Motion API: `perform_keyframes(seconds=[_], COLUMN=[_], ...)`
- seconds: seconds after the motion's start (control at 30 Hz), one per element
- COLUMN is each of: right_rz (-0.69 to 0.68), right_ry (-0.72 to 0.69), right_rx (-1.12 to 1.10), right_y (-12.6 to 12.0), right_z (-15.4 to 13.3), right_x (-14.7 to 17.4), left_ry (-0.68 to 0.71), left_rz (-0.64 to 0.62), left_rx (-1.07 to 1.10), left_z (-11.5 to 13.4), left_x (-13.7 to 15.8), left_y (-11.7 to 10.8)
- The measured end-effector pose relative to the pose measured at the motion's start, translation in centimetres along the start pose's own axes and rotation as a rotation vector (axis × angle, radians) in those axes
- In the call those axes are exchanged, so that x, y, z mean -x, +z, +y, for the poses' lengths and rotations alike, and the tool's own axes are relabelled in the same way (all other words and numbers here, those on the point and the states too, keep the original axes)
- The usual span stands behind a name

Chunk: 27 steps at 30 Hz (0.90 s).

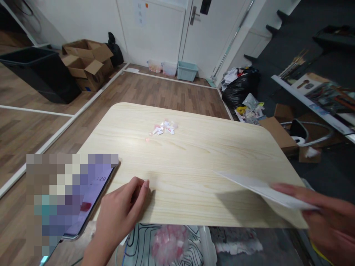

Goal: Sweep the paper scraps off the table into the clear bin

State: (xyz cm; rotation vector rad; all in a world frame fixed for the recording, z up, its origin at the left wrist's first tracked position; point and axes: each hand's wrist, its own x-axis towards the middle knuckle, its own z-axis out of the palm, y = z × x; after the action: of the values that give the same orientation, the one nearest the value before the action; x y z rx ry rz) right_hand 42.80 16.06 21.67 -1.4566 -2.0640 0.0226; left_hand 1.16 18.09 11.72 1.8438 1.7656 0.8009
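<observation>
My left hand rests at the table's near left edge, fingers curled into a loose fist, with nothing visible in it. Beside it, a phone with a lit purple screen stands tilted at the table's left edge; part of it is pixelated. At the right, my right hand, smeared by motion, pinches a thin stack of white paper between thumb and fingers. The paper is tilted above the wooden table and casts a shadow on it. Small white and pink packets lie in a loose pile farther back on the table.
Below the near edge, a bag of pink pieces lies on patterned cloth. A black bin and cardboard boxes stand at the left. Plastic tubs line the far wall; black bags and a shelf are at the right.
</observation>
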Motion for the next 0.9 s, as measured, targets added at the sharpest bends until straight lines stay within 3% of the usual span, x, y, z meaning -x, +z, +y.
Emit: perform_keyframes(seconds=[0.07, 0.2, 0.33, 0.43, 0.6, 0.8, 0.9], right_rz=[0.126, 0.14, -0.001, -0.061, -0.116, 0.039, -0.006], right_ry=[-0.097, -0.3, -0.428, -0.488, -0.433, -0.27, -0.288], right_rx=[0.029, -0.084, -0.166, -0.191, -0.18, -0.02, -0.02], right_y=[3.5, 10.9, 14.8, 14.5, 10.2, 7.1, 7.0], right_z=[0.4, 0.5, 0.5, 0.7, 1.0, 1.2, 1.5], right_x=[-4.9, -13.8, -17.1, -16.5, -13.7, -11.2, -10.8], left_ry=[0.032, 0.028, 0.013, 0.021, 0.038, 0.033, 0.037], left_rz=[0.013, 0.037, 0.045, 0.048, 0.037, 0.026, 0.021], left_rx=[0.002, 0.002, 0.004, -0.006, 0.006, 0.0, 0.003], left_z=[-0.2, -0.1, 0.3, 0.3, 0.2, 0.0, 0.0], left_x=[-0.1, 0.0, 0.0, 0.0, 0.0, 0.0, 0.0], left_y=[0.1, 0.3, 0.4, 0.4, 0.3, 0.2, 0.1])
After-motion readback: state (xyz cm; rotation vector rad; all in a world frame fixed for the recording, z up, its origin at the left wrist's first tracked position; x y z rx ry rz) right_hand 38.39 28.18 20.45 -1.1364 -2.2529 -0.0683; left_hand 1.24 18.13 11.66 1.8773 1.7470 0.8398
